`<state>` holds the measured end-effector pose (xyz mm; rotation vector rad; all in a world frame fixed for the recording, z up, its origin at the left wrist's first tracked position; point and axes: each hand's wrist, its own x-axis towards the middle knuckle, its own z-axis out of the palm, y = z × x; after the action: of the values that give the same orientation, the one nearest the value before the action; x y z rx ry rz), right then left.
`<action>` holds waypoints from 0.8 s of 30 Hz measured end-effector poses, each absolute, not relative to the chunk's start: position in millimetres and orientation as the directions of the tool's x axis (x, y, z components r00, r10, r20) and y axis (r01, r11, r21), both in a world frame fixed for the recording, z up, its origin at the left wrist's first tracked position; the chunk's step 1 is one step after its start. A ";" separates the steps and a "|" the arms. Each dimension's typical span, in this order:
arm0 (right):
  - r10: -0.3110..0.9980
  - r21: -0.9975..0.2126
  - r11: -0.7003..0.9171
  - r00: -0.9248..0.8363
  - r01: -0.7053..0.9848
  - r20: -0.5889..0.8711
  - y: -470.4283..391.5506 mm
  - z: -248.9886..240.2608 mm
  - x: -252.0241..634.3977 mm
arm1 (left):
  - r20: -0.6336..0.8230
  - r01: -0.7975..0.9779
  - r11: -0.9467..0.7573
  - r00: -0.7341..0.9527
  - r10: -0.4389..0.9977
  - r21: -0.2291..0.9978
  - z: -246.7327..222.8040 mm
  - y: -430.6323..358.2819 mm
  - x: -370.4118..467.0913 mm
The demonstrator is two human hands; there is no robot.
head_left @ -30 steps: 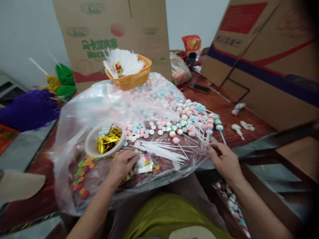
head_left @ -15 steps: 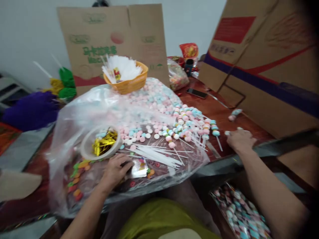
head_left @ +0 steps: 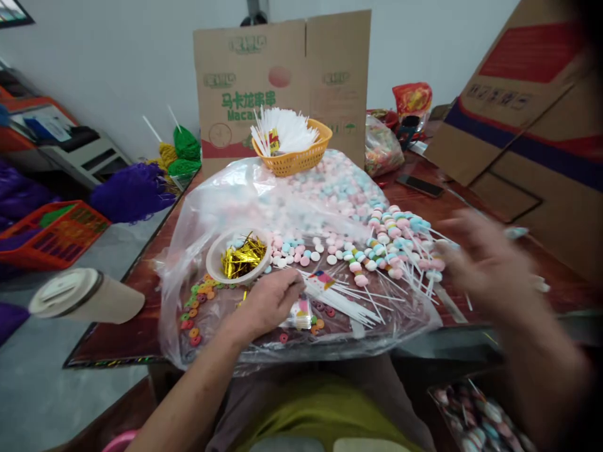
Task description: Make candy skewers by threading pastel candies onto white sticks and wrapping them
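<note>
My left hand point(head_left: 271, 301) pinches a small clear printed wrapper point(head_left: 321, 280) above white sticks point(head_left: 346, 302). Beneath that hand lies a stack of similar wrappers point(head_left: 301, 314). My right hand point(head_left: 480, 263), blurred by motion, is at the right of a pile of candy skewers point(head_left: 398, 235); its fingers are smeared. Left of the sticks, a round white bowl point(head_left: 211, 260) holds gold ties point(head_left: 245, 256). Loose pastel candies point(head_left: 294, 251) spill from a large clear plastic bag point(head_left: 226, 188). Small coloured rings point(head_left: 194, 333) lie on the plastic.
An orange basket point(head_left: 296, 164) of white sticks stands at the back before a cardboard box point(head_left: 282, 63). A lidded cup point(head_left: 108, 298) is at the table's left edge. A phone point(head_left: 420, 186) and a large carton point(head_left: 532, 144) are at right. Packed skewers point(head_left: 480, 414) sit below.
My left hand has lifted a wrapper up off the stack. My right hand has moved from the table's right side toward the skewer pile. The view has shifted left.
</note>
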<state>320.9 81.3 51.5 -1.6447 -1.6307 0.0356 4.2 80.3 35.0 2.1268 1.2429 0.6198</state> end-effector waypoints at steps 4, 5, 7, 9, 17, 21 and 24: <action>0.924 -0.852 0.309 -0.345 0.423 0.163 50.2 27.2 204.3 | -0.007 0.621 -0.376 0.523 0.852 0.688 35.7 65.6 15.0; 0.934 -0.879 0.277 -0.325 0.388 0.151 45.4 16.0 190.1 | -0.022 0.602 -0.329 0.500 0.865 0.728 31.4 60.3 15.7; 0.948 -0.866 0.286 -0.250 0.409 0.195 38.1 -3.4 180.0 | -0.063 0.523 -0.185 0.421 0.905 0.832 19.4 49.8 16.6; 0.940 -0.811 0.339 -0.213 0.476 0.268 33.1 -14.7 185.3 | -0.121 0.402 -0.029 0.344 0.931 0.915 6.4 41.8 18.8; 0.914 -0.700 0.394 -0.178 0.596 0.364 28.8 -17.5 195.3 | -0.195 0.248 0.109 0.356 0.914 0.963 -10.0 43.1 25.0; 0.963 -0.731 0.239 -0.062 0.639 0.261 40.8 -23.3 201.3 | -0.055 0.279 -0.046 0.344 0.937 0.959 -10.6 42.3 17.5; 0.985 -0.689 0.063 0.068 0.722 0.161 59.6 -32.6 228.6 | 0.210 0.380 -0.286 0.229 0.951 0.880 -14.3 40.1 5.5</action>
<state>228.6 59.6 -32.6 -1.7144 -1.7088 0.5286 5.5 40.1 -14.3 1.7958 1.2312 1.0240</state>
